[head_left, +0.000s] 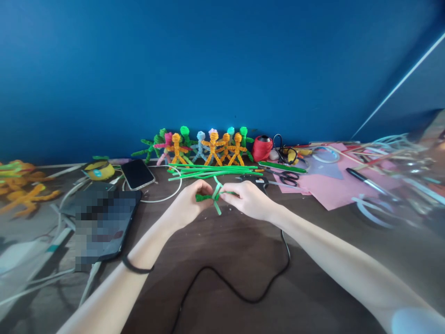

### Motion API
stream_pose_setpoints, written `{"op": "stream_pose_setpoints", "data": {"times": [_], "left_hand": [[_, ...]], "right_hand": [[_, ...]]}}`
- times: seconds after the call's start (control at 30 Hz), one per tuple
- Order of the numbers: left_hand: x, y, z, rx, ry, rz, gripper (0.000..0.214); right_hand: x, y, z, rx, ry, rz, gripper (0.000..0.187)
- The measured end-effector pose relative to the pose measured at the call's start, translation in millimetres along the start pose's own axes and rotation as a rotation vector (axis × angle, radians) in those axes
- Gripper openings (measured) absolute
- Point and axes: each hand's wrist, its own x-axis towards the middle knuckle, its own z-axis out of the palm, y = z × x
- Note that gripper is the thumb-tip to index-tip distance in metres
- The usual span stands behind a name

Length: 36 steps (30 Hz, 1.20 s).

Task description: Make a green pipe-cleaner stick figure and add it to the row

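Left hand [187,202] pinched nearly closed on a dark green piece [202,198], held over the dark tabletop [208,246] just in front of the green stems [194,172]; right hand [248,199] also pinched, thumb to fingers, on the piece beside a light green strip [217,189] that crosses it. Judged risk: a loose left pinch could let the piece turn and the strip slip; uneven right-hand pull could skew it.

I see a smooth deep-blue wall [208,60] behind a flat dark-brown surface [236,246], a thin pale line [399,85] slanting at right.
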Motion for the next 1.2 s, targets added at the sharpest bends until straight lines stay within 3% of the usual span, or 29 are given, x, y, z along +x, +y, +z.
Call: {"op": "stream_pose_setpoints", "data": {"times": [0.1, 0.23, 0.4, 0.67, 0.87, 1.03, 1.2], "left_hand": [[-1.4, 2.5, 0.8, -0.042, -0.002, 0.003, 0.018], [-4.1, 6.3, 1.5, -0.096, -0.090, -0.020, 0.019], [-7.9, 13.8, 1.1, -0.228, -0.179, -0.058, 0.020], [-9.9, 19.1, 0.2, -0.398, -0.127, -0.057, 0.025], [-7.0, 15.9, 2.1, -0.524, -0.008, -0.086, 0.029], [-4.4, 10.2, 4.0, -0.448, 0.125, -0.070, 0.027], [-0.2, 0.7, 2.0, -0.236, 0.222, -0.043, 0.026]], "right_hand": [[1.3, 3.9, -2.6, 0.120, 0.019, 0.024, 0.017], [4.3, 10.2, -6.9, 0.279, -0.028, -0.005, 0.012], [8.1, 17.9, -9.0, 0.412, -0.134, -0.016, 0.023], [10.1, 29.2, 0.9, 0.600, -0.206, 0.046, 0.031], [4.8, 18.9, 15.3, 0.451, -0.119, 0.134, 0.025], [3.3, 10.3, 21.7, 0.297, -0.111, -0.010, 0.028], [1.5, 3.9, 17.1, 0.059, -0.120, -0.074, 0.025]]}}
